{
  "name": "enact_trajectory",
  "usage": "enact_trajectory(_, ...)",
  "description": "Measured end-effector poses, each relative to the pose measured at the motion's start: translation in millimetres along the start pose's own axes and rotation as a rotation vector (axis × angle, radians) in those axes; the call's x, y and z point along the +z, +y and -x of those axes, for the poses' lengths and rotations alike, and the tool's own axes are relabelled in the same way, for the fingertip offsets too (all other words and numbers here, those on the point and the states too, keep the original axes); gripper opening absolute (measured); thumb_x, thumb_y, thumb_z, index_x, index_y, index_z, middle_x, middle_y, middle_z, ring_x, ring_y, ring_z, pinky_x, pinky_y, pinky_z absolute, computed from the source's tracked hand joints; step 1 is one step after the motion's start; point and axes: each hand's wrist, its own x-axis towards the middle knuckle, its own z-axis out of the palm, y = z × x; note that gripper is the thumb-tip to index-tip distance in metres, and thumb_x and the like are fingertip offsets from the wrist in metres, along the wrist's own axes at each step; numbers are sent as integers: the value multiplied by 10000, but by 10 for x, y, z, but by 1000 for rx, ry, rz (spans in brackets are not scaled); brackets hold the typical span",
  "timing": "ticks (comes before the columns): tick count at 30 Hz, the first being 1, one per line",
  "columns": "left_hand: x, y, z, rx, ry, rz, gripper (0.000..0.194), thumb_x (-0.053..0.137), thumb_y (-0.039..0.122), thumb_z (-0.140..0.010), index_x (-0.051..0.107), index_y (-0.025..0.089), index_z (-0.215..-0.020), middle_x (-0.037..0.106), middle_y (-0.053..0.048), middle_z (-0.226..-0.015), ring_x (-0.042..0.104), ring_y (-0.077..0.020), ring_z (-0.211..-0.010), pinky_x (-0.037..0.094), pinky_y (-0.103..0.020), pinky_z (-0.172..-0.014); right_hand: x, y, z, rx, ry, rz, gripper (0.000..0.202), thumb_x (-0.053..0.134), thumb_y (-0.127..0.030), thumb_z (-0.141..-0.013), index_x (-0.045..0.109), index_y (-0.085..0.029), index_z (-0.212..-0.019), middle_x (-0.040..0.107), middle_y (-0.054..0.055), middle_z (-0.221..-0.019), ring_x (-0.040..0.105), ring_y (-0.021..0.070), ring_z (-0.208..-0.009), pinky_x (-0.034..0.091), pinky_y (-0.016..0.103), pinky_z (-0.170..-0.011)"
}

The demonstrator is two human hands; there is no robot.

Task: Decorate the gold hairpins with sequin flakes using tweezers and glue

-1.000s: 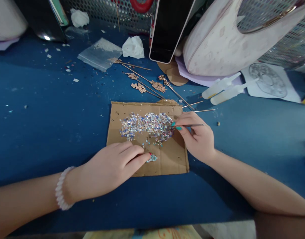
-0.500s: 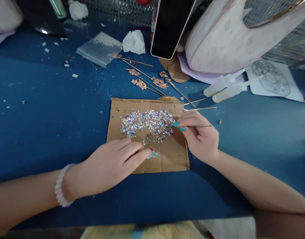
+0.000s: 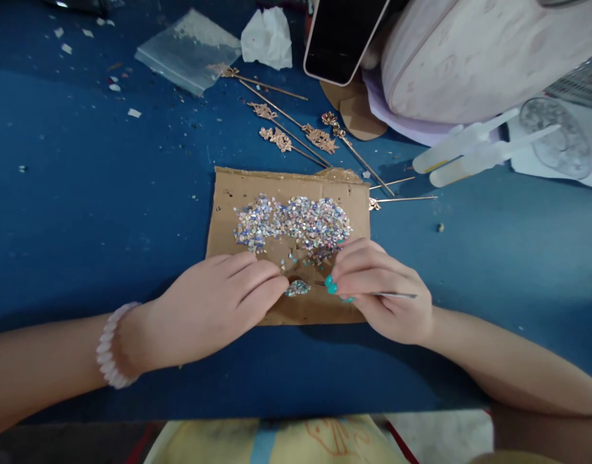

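A cardboard piece (image 3: 334, 306) lies on the blue table, bearing a spread of small shiny chips (image 3: 315, 222) in blue, pink and silver. Near its front edge is a small oval piece (image 3: 298, 288) covered in greenish glittering chips. The fingertips of my left hand (image 3: 218, 309) are closed at the left end of that oval piece. My right hand (image 3: 385, 290) pinches a thin metal tool (image 3: 395, 295), whose tip points left, close to the oval piece's right end. A beaded bracelet (image 3: 113, 345) circles my left wrist.
Several gold hairpins (image 3: 319, 138) lie behind the cardboard. Farther back are a plastic bag (image 3: 189, 51), crumpled tissue (image 3: 267, 38), a phone (image 3: 344, 38) and a pale bag (image 3: 450, 58). Two white squeeze bottles (image 3: 469, 158) lie at the right beside a printed paper (image 3: 561, 138).
My right hand has moved from the right side of the chip spread down and left, bringing the tool to the oval piece. The camera view has shifted slightly.
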Motion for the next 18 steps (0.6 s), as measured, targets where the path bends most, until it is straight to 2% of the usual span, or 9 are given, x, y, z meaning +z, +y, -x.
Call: enact_trajectory(18, -10, 15, -5, -11, -12, 4, 142, 447, 163, -945, 544, 159, -1048, 614, -56, -989, 548, -196, -832, 452, -337, -670, 12, 11, 2, 23, -50, 9, 124, 530, -113, -890, 627, -187, -911, 651, 54, -799, 619, 167, -810, 546, 385, -737)
